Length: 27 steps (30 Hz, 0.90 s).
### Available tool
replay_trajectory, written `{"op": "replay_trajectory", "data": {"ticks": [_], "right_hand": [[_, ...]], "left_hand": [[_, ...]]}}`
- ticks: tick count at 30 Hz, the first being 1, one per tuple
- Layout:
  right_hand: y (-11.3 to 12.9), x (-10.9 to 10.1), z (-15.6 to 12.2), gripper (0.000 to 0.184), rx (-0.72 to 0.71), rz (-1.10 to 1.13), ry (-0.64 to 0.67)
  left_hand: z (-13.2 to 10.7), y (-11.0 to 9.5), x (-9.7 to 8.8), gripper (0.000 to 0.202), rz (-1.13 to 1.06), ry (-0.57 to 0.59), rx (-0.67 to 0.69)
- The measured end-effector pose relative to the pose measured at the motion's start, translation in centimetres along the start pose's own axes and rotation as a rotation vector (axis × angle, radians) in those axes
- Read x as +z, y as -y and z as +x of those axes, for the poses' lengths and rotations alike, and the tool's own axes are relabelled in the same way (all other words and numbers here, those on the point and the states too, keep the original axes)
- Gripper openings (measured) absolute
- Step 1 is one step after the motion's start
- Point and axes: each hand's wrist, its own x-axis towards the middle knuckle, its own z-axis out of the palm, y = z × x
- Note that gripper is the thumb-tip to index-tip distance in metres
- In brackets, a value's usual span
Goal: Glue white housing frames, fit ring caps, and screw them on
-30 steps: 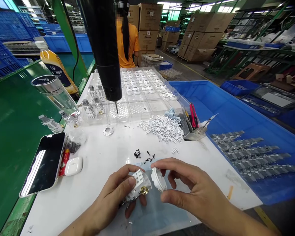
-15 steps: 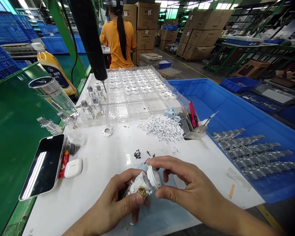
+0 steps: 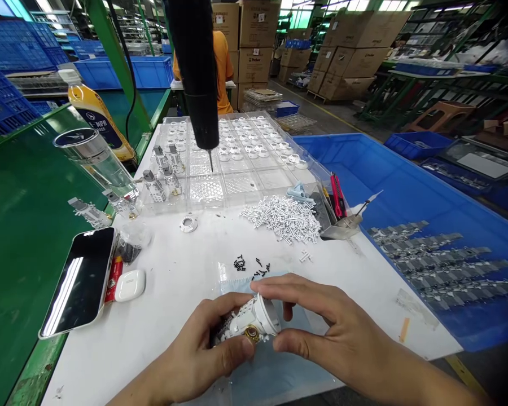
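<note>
My left hand (image 3: 203, 347) grips a small white plastic block with a brass fitting (image 3: 242, 326) just above the white table's near edge. My right hand (image 3: 322, 327) pinches a round white cap (image 3: 266, 313) with thumb and forefinger, and the cap sits pressed against the end of that block. Both hands are closed on their parts over a pale blue plastic sheet (image 3: 271, 366). A few small black screws (image 3: 249, 265) lie just beyond my fingers.
A black electric screwdriver (image 3: 197, 73) hangs above a clear parts tray (image 3: 237, 163). A pile of white pins (image 3: 283, 217), a white ring (image 3: 188, 224), a phone (image 3: 80, 282), an earbud case (image 3: 129, 285), bottles (image 3: 93, 115) and a blue bin (image 3: 406, 225) surround me. A person in orange (image 3: 224, 62) stands behind.
My right hand brought the round cap from a gap beside the block onto its end, and both hands closed together. The hanging screwdriver swung left, then back right.
</note>
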Motion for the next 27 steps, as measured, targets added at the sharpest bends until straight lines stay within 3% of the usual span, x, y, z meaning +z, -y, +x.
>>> {"op": "replay_trajectory", "data": {"ticks": [7, 21, 27], "right_hand": [[-0.1, 0.0, -0.3, 0.051, -0.002, -0.027, -0.014], [0.5, -0.6, -0.7, 0.055, 0.004, -0.176, 0.028], [0.3, -0.7, -0.8, 0.053, 0.008, -0.205, 0.032]], "left_hand": [[0.2, -1.4, 0.2, 0.050, 0.104, -0.005, -0.006], [0.2, -1.3, 0.4, 0.046, 0.138, 0.029, 0.096], [-0.1, -0.5, 0.3, 0.049, 0.181, -0.017, 0.177]]}}
